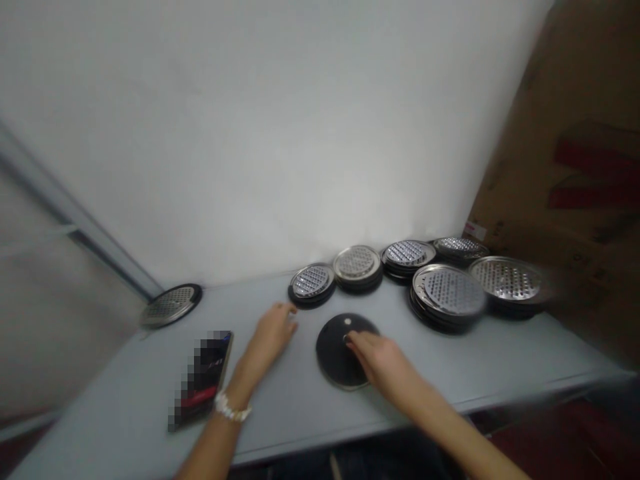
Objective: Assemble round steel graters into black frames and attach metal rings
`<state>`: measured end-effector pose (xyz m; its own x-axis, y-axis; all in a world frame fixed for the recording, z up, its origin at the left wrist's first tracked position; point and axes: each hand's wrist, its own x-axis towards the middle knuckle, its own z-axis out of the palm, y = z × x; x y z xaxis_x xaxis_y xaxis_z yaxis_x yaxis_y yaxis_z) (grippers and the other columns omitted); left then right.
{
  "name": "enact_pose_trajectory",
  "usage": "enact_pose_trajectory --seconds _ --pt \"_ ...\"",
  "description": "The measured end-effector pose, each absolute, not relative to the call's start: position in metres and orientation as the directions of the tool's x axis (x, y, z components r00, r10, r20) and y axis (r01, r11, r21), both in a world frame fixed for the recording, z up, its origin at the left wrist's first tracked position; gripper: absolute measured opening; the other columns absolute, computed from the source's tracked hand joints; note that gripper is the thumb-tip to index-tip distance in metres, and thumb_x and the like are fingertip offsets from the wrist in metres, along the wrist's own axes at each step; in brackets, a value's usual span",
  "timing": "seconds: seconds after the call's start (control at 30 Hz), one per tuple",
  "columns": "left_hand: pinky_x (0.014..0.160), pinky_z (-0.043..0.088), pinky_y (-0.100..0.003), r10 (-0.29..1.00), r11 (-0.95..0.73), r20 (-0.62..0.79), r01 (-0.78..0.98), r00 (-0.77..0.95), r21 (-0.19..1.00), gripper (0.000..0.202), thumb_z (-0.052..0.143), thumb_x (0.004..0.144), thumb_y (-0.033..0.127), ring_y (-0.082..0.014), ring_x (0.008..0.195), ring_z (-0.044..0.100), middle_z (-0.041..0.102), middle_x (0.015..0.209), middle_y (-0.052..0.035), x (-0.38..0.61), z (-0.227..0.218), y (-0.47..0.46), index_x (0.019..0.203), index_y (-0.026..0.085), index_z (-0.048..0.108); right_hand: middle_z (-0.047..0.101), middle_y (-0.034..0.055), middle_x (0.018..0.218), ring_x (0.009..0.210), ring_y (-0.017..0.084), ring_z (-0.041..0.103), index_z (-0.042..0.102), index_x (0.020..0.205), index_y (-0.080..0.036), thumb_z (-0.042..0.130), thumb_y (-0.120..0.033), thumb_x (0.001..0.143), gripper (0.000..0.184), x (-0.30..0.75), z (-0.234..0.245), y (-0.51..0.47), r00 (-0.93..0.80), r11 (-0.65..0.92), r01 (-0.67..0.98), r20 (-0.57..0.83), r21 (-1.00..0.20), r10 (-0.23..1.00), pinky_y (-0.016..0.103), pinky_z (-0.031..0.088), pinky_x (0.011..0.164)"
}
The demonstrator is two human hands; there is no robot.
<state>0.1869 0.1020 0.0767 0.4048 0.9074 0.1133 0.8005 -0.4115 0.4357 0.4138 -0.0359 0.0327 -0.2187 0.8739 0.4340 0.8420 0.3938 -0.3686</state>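
A round black disc (340, 360) with a thin metallic rim lies on the table in front of me, with a pale dot near its far edge. My right hand (373, 353) is over its right side, fingers pinched together at the disc's surface. A small ring-like shape shows at those fingertips, but I cannot make out what they hold. My left hand (275, 327) is in the air left of the disc, thumb and fingers slightly apart, nothing seen in it. Just beyond it is a short stack of round metal grater plates (311, 281) with black edges.
More stacks of round grater plates (357, 263) stand along the wall and to the right (447, 293). A single round plate (173, 305) rests at the far left. A phone (203, 373), partly pixelated, lies left. Cardboard boxes (565, 227) rise at the right.
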Motion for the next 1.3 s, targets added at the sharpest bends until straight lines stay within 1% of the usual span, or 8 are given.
enact_pose_trajectory --seconds 0.2,0.53,0.63,0.7,0.9,1.0,1.1,1.3 --pt "0.079 0.047 -0.032 0.911 -0.377 0.008 0.827 0.411 0.418 0.01 0.059 0.077 0.014 -0.0232 0.081 0.066 0.072 0.082 -0.0074 0.167 0.057 0.127 0.082 0.017 0.068 0.074 0.0094 0.097 0.088 0.022 0.073 0.063 0.122 -0.02 0.051 -0.012 0.1 0.026 0.414 0.03 -0.036 -0.186 0.404 0.776 0.437 -0.484 0.88 0.029 0.056 0.077" --pt "0.067 0.049 -0.031 0.915 -0.308 -0.024 0.734 0.404 0.606 0.013 0.062 0.075 0.032 -0.0245 0.072 0.068 0.072 0.07 -0.005 0.167 0.062 0.117 0.076 0.019 0.066 0.076 0.0097 0.095 0.084 0.02 0.074 0.067 0.114 -0.017 0.053 -0.01 0.098 0.022 0.412 0.041 -0.038 -0.179 0.393 0.794 0.438 -0.464 0.881 0.026 0.053 0.074" --pt "0.067 0.052 -0.03 0.886 -0.309 -0.013 0.612 0.464 0.728 0.024 0.052 0.088 0.042 -0.0212 0.071 0.07 0.073 0.075 -0.0043 0.186 0.079 0.08 0.087 0.02 0.062 0.077 0.0088 0.096 0.084 0.019 0.073 0.069 0.109 -0.018 0.053 -0.014 0.1 0.019 0.405 0.048 -0.038 -0.163 0.392 0.751 0.426 -0.531 0.89 0.026 0.052 0.075" --pt "0.068 0.054 -0.03 0.812 -0.221 -0.04 0.371 0.582 0.902 0.027 0.054 0.091 0.044 -0.0208 0.072 0.07 0.073 0.078 -0.0047 0.201 0.094 0.052 0.097 0.019 0.061 0.077 0.0067 0.093 0.081 0.018 0.072 0.07 0.102 -0.018 0.05 -0.016 0.102 0.02 0.4 0.056 -0.039 -0.156 0.392 0.685 0.401 -0.614 0.903 0.024 0.051 0.074" --pt "0.066 0.054 -0.027 0.806 -0.191 -0.021 0.293 0.592 0.937 0.021 0.065 0.086 0.038 -0.02 0.072 0.07 0.073 0.073 -0.0048 0.221 0.116 0.019 0.088 0.017 0.069 0.074 0.0012 0.078 0.069 0.014 0.069 0.07 0.095 -0.018 0.048 -0.018 0.104 0.023 0.394 0.072 -0.04 -0.177 0.382 0.507 0.34 -0.773 0.924 0.02 0.048 0.065" --pt "0.064 0.054 -0.028 0.833 -0.205 -0.004 0.315 0.553 0.927 0.022 0.065 0.086 0.038 -0.0202 0.069 0.07 0.073 0.071 -0.0046 0.221 0.11 0.02 0.083 0.017 0.068 0.074 0.0028 0.085 0.076 0.015 0.07 0.07 0.1 -0.019 0.049 -0.017 0.103 0.02 0.395 0.067 -0.041 -0.207 0.417 0.578 0.368 -0.702 0.907 0.022 0.049 0.07" --pt "0.063 0.055 -0.028 0.865 -0.176 -0.001 0.305 0.502 0.936 0.022 0.066 0.084 0.038 -0.0202 0.066 0.07 0.073 0.069 -0.0048 0.224 0.104 0.018 0.08 0.017 0.068 0.073 0.0066 0.091 0.081 0.018 0.07 0.067 0.111 -0.017 0.051 -0.013 0.1 0.019 0.397 0.059 -0.041 -0.247 0.433 0.739 0.391 -0.516 0.887 0.025 0.051 0.072" --pt "0.061 0.057 -0.027 0.887 -0.063 -0.019 0.161 0.461 0.985 0.025 0.071 0.08 0.039 -0.0188 0.064 0.07 0.073 0.067 -0.0061 0.231 0.107 0.014 0.079 0.014 0.068 0.07 0.0131 0.096 0.076 0.023 0.069 0.057 0.127 -0.009 0.043 -0.001 0.092 0.038 0.399 0.046 -0.042 -0.317 0.444 0.878 0.474 -0.182 0.822 0.03 0.056 0.065"
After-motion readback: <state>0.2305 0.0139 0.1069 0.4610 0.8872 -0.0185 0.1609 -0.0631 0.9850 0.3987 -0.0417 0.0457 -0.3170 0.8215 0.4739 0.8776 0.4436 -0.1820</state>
